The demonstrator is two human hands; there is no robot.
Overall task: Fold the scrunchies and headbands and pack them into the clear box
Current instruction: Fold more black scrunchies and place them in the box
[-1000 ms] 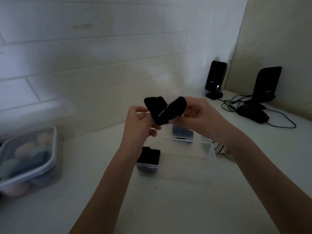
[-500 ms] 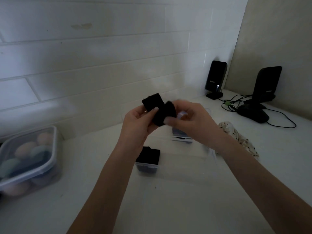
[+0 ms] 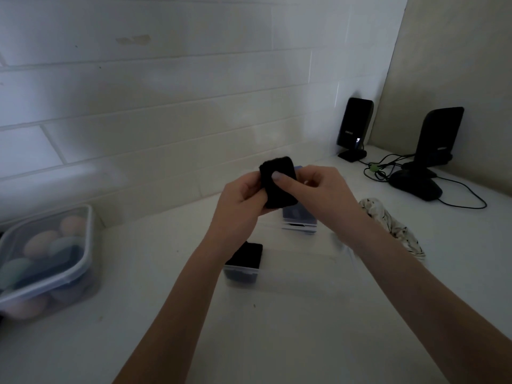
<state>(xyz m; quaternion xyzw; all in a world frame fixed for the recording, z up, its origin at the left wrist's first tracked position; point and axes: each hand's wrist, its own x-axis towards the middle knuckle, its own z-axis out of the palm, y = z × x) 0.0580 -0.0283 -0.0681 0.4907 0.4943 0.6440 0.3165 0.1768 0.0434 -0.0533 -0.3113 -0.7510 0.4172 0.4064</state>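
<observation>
We hold a folded black band point(image 3: 278, 185) up in front of us, above the counter point(image 3: 277, 328), with both hands. Our left hand point(image 3: 238, 206) grips its left edge and lower part, fingers curled behind it. Our right hand point(image 3: 318, 189) pinches it from the right, the thumb pressed flat on its front face. The band is a compact dark rectangle, its long axis close to upright and leaning slightly, the top edge tipped toward the wall point(image 3: 166, 106).

Directly below our hands sits the clear box point(image 3: 304, 261), low and hard to make out against the pale counter; our wrists cover part of it. A black folded piece point(image 3: 246, 254) lies at the box's near left end, and another dark piece point(image 3: 297, 214) shows at the far end, partly hidden behind the band and our right hand.

Just right of the box, a patterned white cloth point(image 3: 390, 225) lies crumpled on the counter. To the far left stands a lidded tub point(image 3: 44, 259) holding pastel egg-shaped things. At the back right corner stand two black speakers point(image 3: 354, 126), the nearer one point(image 3: 435, 145) with cables point(image 3: 388, 167) trailing around its base. The far speaker carries a small pale logo, too blurred to read.
</observation>
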